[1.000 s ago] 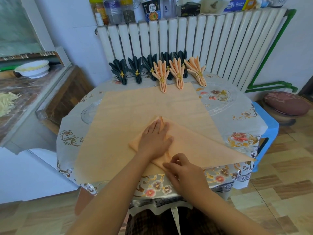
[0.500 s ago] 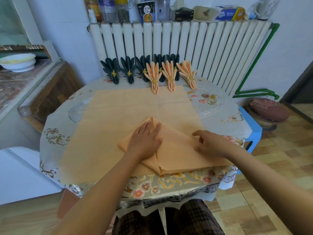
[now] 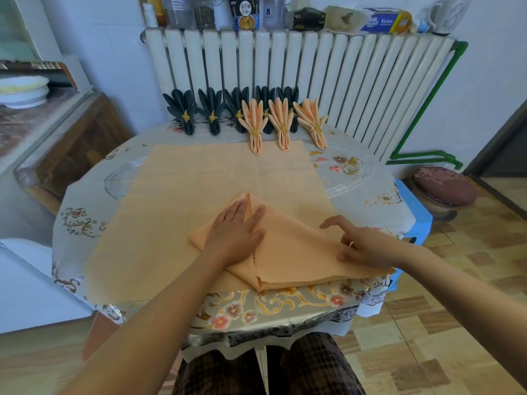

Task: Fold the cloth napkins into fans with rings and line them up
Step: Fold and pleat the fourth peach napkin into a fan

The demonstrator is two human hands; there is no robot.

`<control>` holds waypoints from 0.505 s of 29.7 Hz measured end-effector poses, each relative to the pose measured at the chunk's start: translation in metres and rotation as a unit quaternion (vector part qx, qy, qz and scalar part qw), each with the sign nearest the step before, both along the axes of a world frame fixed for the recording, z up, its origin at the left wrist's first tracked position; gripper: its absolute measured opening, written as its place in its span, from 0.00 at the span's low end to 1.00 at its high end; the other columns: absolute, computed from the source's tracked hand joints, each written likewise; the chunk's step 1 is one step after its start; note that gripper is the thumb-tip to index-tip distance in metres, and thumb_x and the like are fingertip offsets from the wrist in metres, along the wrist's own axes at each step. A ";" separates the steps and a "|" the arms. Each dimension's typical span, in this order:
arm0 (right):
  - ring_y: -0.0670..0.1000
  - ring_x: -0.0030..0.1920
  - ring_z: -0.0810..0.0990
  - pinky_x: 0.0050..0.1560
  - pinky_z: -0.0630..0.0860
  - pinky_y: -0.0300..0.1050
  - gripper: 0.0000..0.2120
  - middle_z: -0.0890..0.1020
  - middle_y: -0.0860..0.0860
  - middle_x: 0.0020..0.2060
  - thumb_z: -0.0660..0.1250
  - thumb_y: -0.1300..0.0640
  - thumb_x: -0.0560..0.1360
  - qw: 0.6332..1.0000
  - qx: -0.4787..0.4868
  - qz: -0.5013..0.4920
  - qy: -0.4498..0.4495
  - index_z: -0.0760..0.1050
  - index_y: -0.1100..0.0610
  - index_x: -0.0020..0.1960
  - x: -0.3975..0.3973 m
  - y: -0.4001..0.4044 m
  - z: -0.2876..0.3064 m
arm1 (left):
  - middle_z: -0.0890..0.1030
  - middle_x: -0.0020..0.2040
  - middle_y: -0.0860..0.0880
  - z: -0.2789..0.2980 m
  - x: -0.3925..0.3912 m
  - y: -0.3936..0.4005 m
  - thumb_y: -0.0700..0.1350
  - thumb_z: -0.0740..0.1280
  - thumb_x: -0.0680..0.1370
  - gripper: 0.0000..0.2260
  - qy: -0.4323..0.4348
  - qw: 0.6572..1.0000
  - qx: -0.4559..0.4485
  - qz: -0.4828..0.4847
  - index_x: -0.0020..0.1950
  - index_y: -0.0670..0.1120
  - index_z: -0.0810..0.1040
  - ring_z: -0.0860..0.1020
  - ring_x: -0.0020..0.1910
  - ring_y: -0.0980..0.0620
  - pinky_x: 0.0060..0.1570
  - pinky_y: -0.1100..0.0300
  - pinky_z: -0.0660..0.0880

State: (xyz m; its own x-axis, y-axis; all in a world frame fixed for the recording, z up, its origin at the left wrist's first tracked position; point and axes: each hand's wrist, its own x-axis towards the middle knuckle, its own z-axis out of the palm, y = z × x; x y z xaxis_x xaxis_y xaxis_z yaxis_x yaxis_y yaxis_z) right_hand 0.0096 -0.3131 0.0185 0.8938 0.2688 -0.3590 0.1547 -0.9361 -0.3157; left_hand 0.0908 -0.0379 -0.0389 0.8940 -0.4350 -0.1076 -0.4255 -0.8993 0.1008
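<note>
Both hands, left (image 3: 238,238) and right (image 3: 360,245), press flat-fingered on the folded napkin (image 3: 291,249). Finished fans (image 3: 282,121) line the radiator (image 3: 328,81); a loose ring (image 3: 353,166) lies near.

Pretty clearly someone's home, dining corner: white radiator (image 3: 299,81) loaded with food jars (image 3: 182,10), flowery oilcloth on the worktop (image 3: 271,306), parquet floor (image 3: 456,323), bowl (image 3: 22,91) on a sideboard.

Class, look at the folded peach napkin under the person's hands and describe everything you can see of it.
The folded peach napkin is soft matte cloth with a scalloped edge, its layered flaps open toward the table's near edge. It lies flat on a larger spread peach cloth, one corner pointing away from the person. The left hand presses flat on its left part; the right hand rests with spread fingers on its right part.
</note>
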 end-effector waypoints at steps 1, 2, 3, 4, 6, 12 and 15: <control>0.41 0.36 0.74 0.40 0.68 0.35 0.19 0.76 0.43 0.38 0.61 0.54 0.79 1.000 0.023 0.004 0.005 0.60 0.39 0.65 -0.001 -0.004 0.003 | 0.42 0.79 0.46 0.000 0.000 0.000 0.60 0.46 0.81 0.26 0.001 1.000 0.001 -0.001 0.78 0.59 0.41 0.41 0.77 0.51 0.74 0.54 0.41; 0.42 0.38 0.76 0.42 0.70 0.35 0.15 0.78 0.42 0.39 0.60 0.55 0.79 0.998 0.061 -0.005 0.026 0.67 0.37 0.60 -0.001 -0.008 0.008 | 0.42 0.79 0.46 0.000 0.000 0.000 0.60 0.46 0.81 0.26 0.001 1.000 0.002 0.000 0.78 0.59 0.41 0.41 0.77 0.51 0.74 0.54 0.41; 0.44 0.42 0.78 0.46 0.73 0.37 0.14 0.80 0.42 0.43 0.59 0.57 0.80 0.992 0.112 -0.021 0.052 0.74 0.37 0.55 0.000 -0.011 0.012 | 0.42 0.79 0.46 0.000 0.000 0.001 0.60 0.46 0.81 0.26 -0.001 1.000 0.002 -0.001 0.78 0.60 0.41 0.41 0.77 0.51 0.74 0.54 0.41; 0.49 0.47 0.80 0.51 0.75 0.42 0.15 0.81 0.44 0.46 0.59 0.58 0.80 0.983 0.157 -0.041 0.086 0.79 0.40 0.51 0.002 -0.014 0.016 | 0.42 0.79 0.46 -0.001 -0.001 0.001 0.60 0.46 0.81 0.26 -0.002 1.000 0.000 0.000 0.78 0.60 0.41 0.41 0.77 0.51 0.74 0.54 0.41; 0.58 0.50 0.81 0.53 0.77 0.49 0.13 0.83 0.53 0.51 0.60 0.58 0.78 0.949 0.242 -0.090 0.179 0.83 0.49 0.49 0.010 -0.016 0.022 | 0.42 0.79 0.46 -0.003 -0.001 0.000 0.60 0.46 0.81 0.26 -0.003 1.000 -0.002 -0.001 0.77 0.60 0.41 0.42 0.78 0.51 0.74 0.54 0.42; 0.55 0.45 0.83 0.40 0.78 0.42 0.14 0.83 0.60 0.49 0.67 0.59 0.68 0.831 0.423 -0.135 0.335 0.77 0.66 0.50 0.054 0.000 0.030 | 0.42 0.79 0.47 -0.005 -0.001 -0.003 0.61 0.46 0.81 0.26 -0.010 1.000 -0.011 -0.003 0.77 0.61 0.42 0.41 0.77 0.51 0.73 0.55 0.41; 0.51 0.32 0.74 0.30 0.67 0.35 0.11 0.79 0.53 0.33 0.68 0.54 0.74 0.939 0.274 -0.099 0.183 0.75 0.63 0.42 0.069 0.031 0.031 | 0.42 0.79 0.48 -0.004 0.000 -0.002 0.61 0.46 0.81 0.25 -0.005 1.000 -0.012 0.005 0.77 0.62 0.44 0.41 0.77 0.52 0.73 0.55 0.41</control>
State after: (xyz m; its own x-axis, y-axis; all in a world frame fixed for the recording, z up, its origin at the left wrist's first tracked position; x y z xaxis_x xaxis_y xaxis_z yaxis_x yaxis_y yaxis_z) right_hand 0.0787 -0.2823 0.0492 0.7897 0.3448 -0.5075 -0.2174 -0.6163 -0.7569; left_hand 0.0912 -0.0394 -0.0427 0.8995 -0.4280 -0.0879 -0.4172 -0.9011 0.1182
